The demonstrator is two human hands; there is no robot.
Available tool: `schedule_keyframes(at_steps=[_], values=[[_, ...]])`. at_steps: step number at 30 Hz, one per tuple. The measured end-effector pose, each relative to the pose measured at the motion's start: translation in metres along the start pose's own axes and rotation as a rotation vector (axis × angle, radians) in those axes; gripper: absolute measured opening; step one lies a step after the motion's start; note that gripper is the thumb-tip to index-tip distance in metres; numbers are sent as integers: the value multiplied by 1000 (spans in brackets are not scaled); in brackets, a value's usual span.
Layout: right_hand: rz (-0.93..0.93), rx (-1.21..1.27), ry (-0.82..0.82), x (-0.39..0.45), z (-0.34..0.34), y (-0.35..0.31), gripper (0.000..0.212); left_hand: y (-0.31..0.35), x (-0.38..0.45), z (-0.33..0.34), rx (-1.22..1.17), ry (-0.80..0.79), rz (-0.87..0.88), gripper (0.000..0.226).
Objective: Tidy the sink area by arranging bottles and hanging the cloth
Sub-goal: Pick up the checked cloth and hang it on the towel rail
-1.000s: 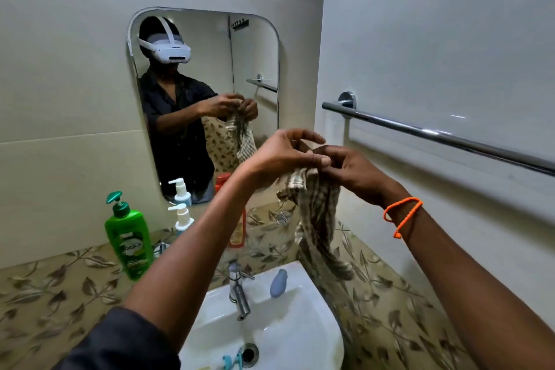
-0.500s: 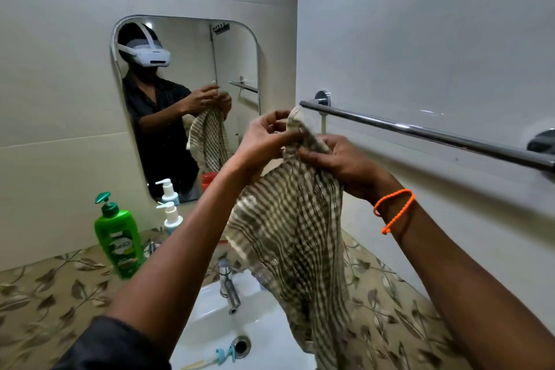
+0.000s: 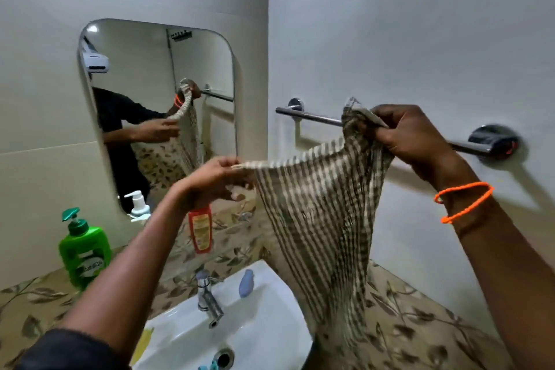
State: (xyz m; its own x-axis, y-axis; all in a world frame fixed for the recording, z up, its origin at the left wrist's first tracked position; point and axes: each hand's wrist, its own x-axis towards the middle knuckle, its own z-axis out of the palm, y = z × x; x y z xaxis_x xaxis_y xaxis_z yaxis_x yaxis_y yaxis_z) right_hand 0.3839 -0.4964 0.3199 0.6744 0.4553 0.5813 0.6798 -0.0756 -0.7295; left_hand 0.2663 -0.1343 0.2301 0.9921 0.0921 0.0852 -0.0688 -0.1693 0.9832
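A brown-and-cream checked cloth (image 3: 321, 213) hangs spread between both hands above the sink. My left hand (image 3: 216, 180) pinches its left top corner. My right hand (image 3: 411, 141), with orange bands on the wrist, grips the right corner bunched up right in front of the chrome towel rail (image 3: 312, 118) on the right wall. The cloth's lower end drops to the counter by the sink. A green pump bottle (image 3: 84, 249) stands at the left of the counter, a white pump bottle (image 3: 139, 207) by the mirror, and a red bottle (image 3: 200, 230) behind my left wrist.
The white sink (image 3: 258, 336) with a chrome tap (image 3: 207, 294) lies below the cloth; a small blue object (image 3: 246, 283) rests on its rim. The leaf-patterned counter (image 3: 405, 318) runs around it. A mirror (image 3: 156, 99) hangs on the back wall.
My hands have pulled apart, stretching the bunched cloth open. My right hand has risen to the towel rail while my left dropped lower and to the left.
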Motion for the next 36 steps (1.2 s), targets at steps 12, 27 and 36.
schedule_keyframes(at_steps=[12, 27, 36], values=[[291, 98, 457, 4, -68, -74, 16, 145, 105, 74, -491, 384, 288, 9], [310, -1251, 215, 7, -79, -41, 47, 85, 165, 136, 353, 584, 488, 56], [69, -1060, -386, -7, -56, -45, 49, 8, 160, 118, -325, 294, 327, 22]])
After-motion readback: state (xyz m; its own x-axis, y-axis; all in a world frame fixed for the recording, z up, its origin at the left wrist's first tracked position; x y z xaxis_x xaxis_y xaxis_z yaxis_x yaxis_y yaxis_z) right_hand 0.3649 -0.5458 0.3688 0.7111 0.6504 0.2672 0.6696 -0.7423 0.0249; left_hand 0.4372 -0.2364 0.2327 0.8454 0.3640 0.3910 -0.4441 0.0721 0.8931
